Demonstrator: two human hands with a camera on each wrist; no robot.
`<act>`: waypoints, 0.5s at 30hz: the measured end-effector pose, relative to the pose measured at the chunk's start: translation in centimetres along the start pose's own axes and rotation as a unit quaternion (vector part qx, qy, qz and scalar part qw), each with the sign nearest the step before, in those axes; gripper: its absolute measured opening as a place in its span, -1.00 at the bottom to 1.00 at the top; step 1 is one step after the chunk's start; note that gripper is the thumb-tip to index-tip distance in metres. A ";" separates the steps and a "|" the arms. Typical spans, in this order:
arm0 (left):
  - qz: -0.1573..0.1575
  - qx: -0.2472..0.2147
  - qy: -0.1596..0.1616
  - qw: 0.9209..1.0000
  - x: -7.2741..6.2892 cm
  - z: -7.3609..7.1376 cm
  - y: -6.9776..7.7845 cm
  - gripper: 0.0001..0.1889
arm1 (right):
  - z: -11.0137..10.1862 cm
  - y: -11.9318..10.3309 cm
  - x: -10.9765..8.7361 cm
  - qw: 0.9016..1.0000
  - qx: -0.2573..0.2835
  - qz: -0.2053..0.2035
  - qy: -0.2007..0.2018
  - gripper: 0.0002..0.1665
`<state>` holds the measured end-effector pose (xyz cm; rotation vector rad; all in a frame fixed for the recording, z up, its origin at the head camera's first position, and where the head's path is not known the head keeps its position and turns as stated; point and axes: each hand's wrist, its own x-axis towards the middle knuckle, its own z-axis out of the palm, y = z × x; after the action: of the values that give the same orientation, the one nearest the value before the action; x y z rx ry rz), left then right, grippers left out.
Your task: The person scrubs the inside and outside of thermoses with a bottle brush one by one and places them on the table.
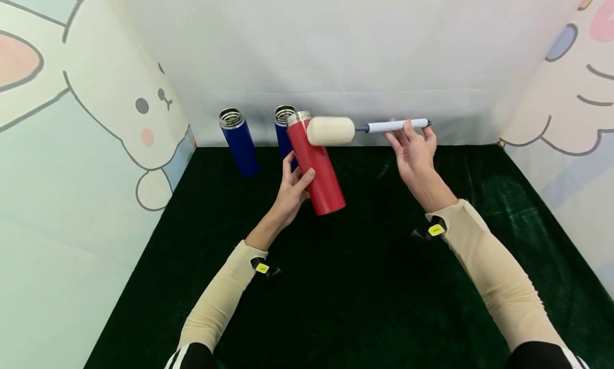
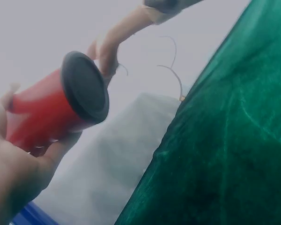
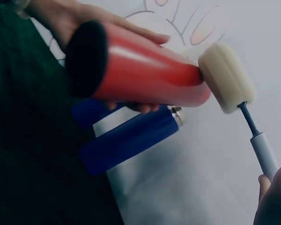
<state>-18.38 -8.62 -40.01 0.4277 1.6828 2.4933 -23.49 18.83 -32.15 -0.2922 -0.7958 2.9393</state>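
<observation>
My left hand (image 1: 290, 190) grips a red bottle (image 1: 318, 171) around its middle and holds it tilted above the table, its open metal mouth up and to the left. In the left wrist view the bottle's dark base (image 2: 85, 87) faces the camera. My right hand (image 1: 414, 150) pinches the white handle (image 1: 390, 126) of a sponge bottle brush between thumb and fingers. The brush lies about level, and its cream sponge head (image 3: 227, 77) is against or just in front of the red bottle's side near the mouth; whether they touch is unclear.
Two blue bottles without lids stand at the back left: one blue bottle (image 1: 241, 145) on its own, the other blue bottle (image 1: 284, 131) partly behind the red one. Dark green cloth (image 1: 364, 283) covers the table. A white curtain wall (image 1: 336, 49) rises behind it, with printed side panels.
</observation>
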 end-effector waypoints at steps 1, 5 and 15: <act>-0.001 -0.014 0.005 1.000 0.1 -0.1 0.0 -0.31 | -0.4 0.0 -0.2 1.000 -0.015 0.006 -0.006 -0.12; -0.007 -0.043 0.027 0.999 0.3 -0.3 0.2 -0.31 | -2.2 0.0 -1.1 0.995 -0.089 0.028 -0.023 -0.39; -0.034 -0.052 0.012 0.998 -0.2 -0.8 0.8 -0.32 | -5.9 -1.6 -2.9 0.986 -0.136 0.084 -0.048 -0.05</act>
<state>-18.40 -9.67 -39.60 0.3258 1.5386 2.5325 -19.41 22.73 -35.87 -0.2480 -1.2488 3.0154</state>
